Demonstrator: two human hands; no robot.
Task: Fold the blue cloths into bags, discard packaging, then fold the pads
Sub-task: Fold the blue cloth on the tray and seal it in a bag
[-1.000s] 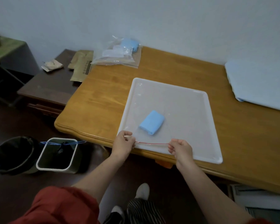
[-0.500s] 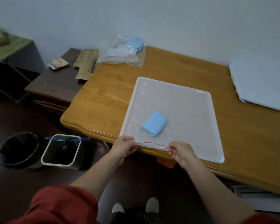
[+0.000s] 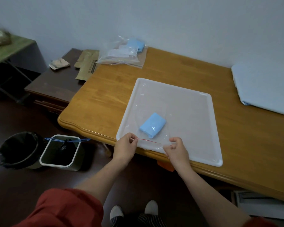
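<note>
A folded blue cloth [image 3: 152, 125] lies inside a clear zip bag [image 3: 152, 110] on the white tray [image 3: 210, 128]. The bag's red zip line runs along its near edge. My left hand [image 3: 125, 147] pinches the left end of that zip edge, and my right hand [image 3: 176, 149] pinches the right end. A pile of clear bags [image 3: 121, 54] holding another blue cloth [image 3: 136, 44] sits at the table's far left corner. Pale blue pads [image 3: 266, 89] lie stacked at the right.
The wooden table [image 3: 105, 99] carries the tray. A dark side table [image 3: 56, 84] with brown packaging [image 3: 87, 66] stands to the left. On the floor are a black-lined bin [image 3: 18, 149] and a white-rimmed bin [image 3: 61, 153].
Both hands stay pinched on the bag's zip edge, with the right hand a little closer to the left. The head camera has shifted, so the scene sits further right.
</note>
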